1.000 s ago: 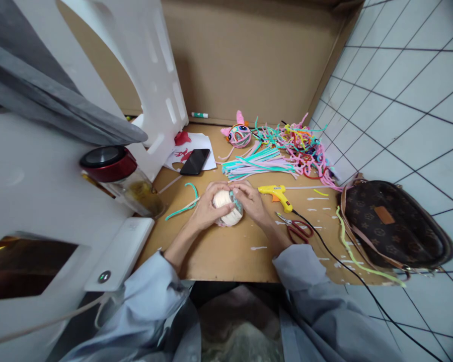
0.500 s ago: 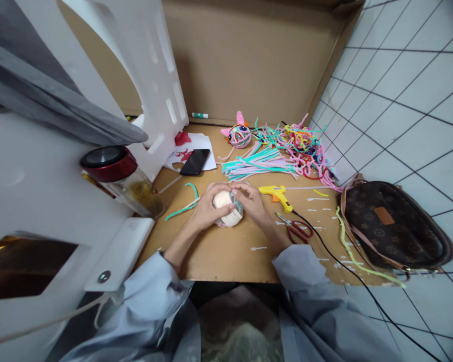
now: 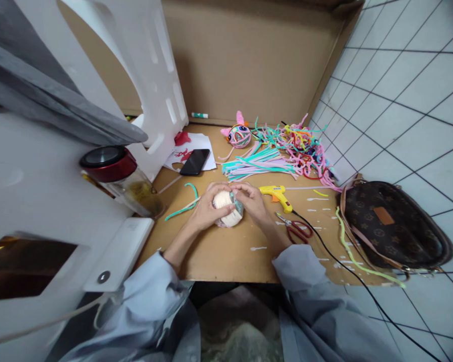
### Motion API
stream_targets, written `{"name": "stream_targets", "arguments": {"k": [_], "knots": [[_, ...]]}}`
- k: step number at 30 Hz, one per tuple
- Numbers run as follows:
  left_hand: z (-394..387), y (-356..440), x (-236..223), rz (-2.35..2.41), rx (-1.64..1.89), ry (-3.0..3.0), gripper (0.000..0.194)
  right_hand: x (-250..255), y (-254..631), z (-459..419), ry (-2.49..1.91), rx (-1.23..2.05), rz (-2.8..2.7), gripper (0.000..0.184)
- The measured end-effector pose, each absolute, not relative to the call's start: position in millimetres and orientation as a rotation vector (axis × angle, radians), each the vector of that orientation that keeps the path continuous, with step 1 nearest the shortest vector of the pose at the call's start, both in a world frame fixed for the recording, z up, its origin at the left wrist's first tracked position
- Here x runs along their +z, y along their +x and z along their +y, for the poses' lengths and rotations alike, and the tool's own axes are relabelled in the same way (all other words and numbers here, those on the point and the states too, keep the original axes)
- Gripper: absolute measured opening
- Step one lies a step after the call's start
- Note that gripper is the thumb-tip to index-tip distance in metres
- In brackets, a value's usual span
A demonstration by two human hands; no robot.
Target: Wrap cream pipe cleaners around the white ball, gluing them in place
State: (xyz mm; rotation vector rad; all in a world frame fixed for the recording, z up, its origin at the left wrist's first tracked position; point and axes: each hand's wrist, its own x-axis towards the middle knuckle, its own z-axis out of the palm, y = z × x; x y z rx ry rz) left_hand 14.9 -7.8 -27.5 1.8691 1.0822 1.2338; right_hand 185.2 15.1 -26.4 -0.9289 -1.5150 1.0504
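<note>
Between my hands is a small round ball point(image 3: 226, 202) wrapped in cream strands, with teal showing on its right side. My left hand point(image 3: 206, 207) is closed around the ball's left side, thumb across its front. The fingers of my right hand point(image 3: 252, 199) pinch at the teal part on the upper right; the fingertips partly hide what is there. A bent teal pipe cleaner point(image 3: 192, 198) lies left of my left hand. Close to my right hand are a yellow glue gun point(image 3: 277, 195) and red-handled scissors point(image 3: 299, 230).
Teal and lilac pipe cleaners point(image 3: 258, 165) lie behind my hands, with a tangled colourful heap point(image 3: 298, 143) and a decorated pink ball point(image 3: 239, 136) beyond. A phone point(image 3: 195, 162) rests on paper. A glass bottle point(image 3: 136, 191) stands left, a brown bag point(image 3: 392, 223) right. The glue gun's cord point(image 3: 340, 261) runs right.
Almost nothing differs. Both hands keep the same place and hold on the ball, with at most a slight shift of the right fingers.
</note>
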Motion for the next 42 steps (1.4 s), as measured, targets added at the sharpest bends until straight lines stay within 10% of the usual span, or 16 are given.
{"name": "stream_targets", "arguments": {"k": [42], "knots": [[-10.5, 16.2, -25.8, 1.09, 1.183, 1.758, 0.048, -25.1, 186.2, 14.3, -0.932, 1.081, -1.468, 0.027]]}}
